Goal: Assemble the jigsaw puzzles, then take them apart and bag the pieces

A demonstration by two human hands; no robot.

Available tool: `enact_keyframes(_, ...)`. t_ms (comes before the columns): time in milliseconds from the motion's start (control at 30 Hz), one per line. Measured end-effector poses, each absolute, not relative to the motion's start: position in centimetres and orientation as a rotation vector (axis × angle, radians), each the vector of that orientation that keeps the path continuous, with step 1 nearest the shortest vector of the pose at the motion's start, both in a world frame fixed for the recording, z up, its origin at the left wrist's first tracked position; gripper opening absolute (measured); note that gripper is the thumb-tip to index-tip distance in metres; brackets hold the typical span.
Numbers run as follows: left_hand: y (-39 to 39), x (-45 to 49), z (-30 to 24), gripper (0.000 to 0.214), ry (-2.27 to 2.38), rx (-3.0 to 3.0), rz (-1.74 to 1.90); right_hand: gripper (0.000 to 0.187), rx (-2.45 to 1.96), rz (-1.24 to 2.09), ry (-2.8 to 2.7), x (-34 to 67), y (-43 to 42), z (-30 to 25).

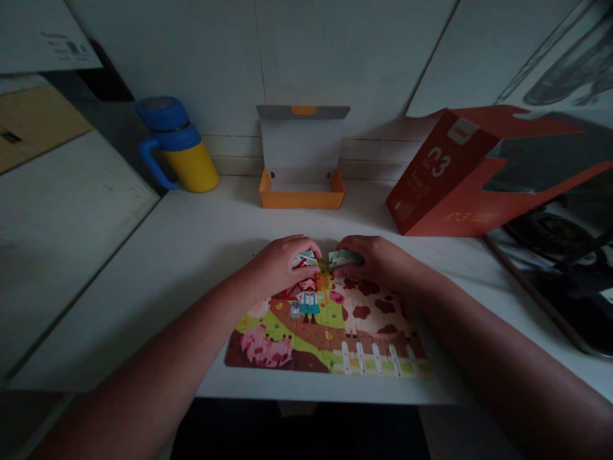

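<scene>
A jigsaw puzzle (311,338) with a farm picture lies on the white table; a farmer, a spotted cow, a pig and a white fence show on its joined pieces. Over its far edge, my left hand (282,260) is closed round several puzzle pieces (304,258), pale green, white and red. Beside it, a short gap to the right, my right hand (376,259) grips more pale green puzzle pieces (345,257). My hands and forearms cover the puzzle's upper part and some of its sides.
An orange box (302,200) stands with its lid up near the wall. To its left is a blue and yellow jug (191,160). A large red carton (445,179) leans at the right, next to a dark stove (565,275). A white cabinet (57,223) borders the left side.
</scene>
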State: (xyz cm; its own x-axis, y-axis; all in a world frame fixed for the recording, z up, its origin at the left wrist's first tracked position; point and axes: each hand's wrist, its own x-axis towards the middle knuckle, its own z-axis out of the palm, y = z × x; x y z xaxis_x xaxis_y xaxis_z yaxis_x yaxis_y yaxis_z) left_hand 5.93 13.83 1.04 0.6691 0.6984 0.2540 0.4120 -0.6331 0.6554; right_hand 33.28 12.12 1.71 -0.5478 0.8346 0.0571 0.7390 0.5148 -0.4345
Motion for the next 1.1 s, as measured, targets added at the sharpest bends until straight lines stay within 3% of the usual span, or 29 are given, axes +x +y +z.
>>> enact_keyframes(367,13.9,4.3,3.0,0.020,1.038,2.158,0.480,0.033,-1.383,0.634,-2.433,33.4,11.7,2.5)
enact_keyframes(467,13.8,3.2,3.7,0.033,0.965,1.963,0.234,0.038,-1.345,0.972,-2.200,34.3,11.2,3.4)
enact_keyframes(567,13.3,2.5,4.7,0.037,0.737,1.821,-0.051,0.045,-1.118,1.620,-2.097,35.4,10.7,4.7)
enact_keyframes(667,12.4,2.5,5.4,0.038,0.541,1.677,-0.312,0.056,-0.674,2.293,-2.202,35.2,10.3,4.6)
enact_keyframes(767,11.6,3.0,5.5,0.037,0.462,1.516,-0.481,0.062,0.031,2.702,-2.207,32.8,9.6,2.5)
enact_keyframes(933,11.5,3.2,5.2,0.040,0.464,1.487,-0.494,0.071,0.853,2.845,-2.063,28.0,7.8,-1.8)
enact_keyframes(1100,11.8,3.4,5.8,0.042,0.511,1.531,-0.441,0.070,0.575,2.866,-2.247,28.7,8.1,-0.7)
